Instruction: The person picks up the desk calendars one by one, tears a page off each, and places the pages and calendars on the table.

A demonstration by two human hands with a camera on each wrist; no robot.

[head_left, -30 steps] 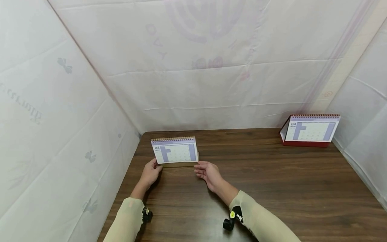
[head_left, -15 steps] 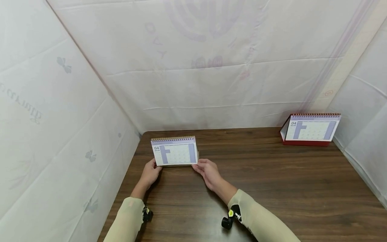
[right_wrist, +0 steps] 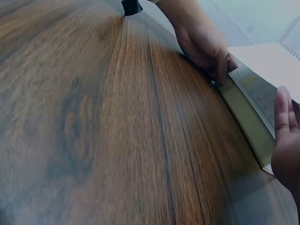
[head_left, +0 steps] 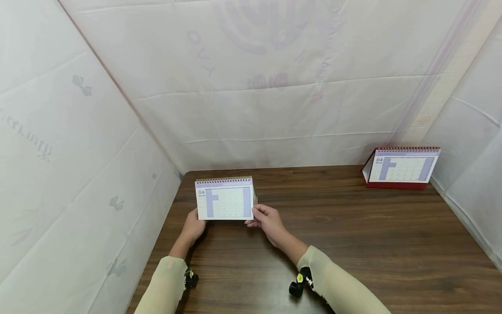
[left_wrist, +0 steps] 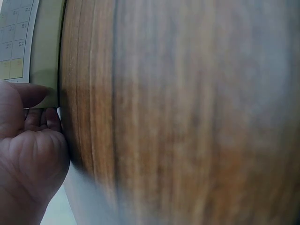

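Note:
A desk calendar (head_left: 224, 203) with a gold spiral and an olive-gold base stands at the left of the table, showing a page marked 04. My left hand (head_left: 194, 227) grips its lower left corner. In the left wrist view the left thumb (left_wrist: 33, 95) lies on the front of the base (left_wrist: 46, 56), with the fingers behind it. My right hand (head_left: 269, 222) pinches the front page at its lower right edge. Seen from the right wrist, that page (right_wrist: 262, 61) is raised away from the sheet beneath, and my right hand (right_wrist: 287, 140) is at its edge.
A second desk calendar (head_left: 405, 165) with a red base stands at the back right of the wooden table (head_left: 333, 226). White printed fabric (head_left: 274, 117) hangs behind the table and along both sides. Black wrist cameras (head_left: 296, 288) are strapped at the sleeves.
My right hand has closed from beside the calendar onto the page edge. The page's lower edge has come forward and down over the base. My left hand has stayed in place.

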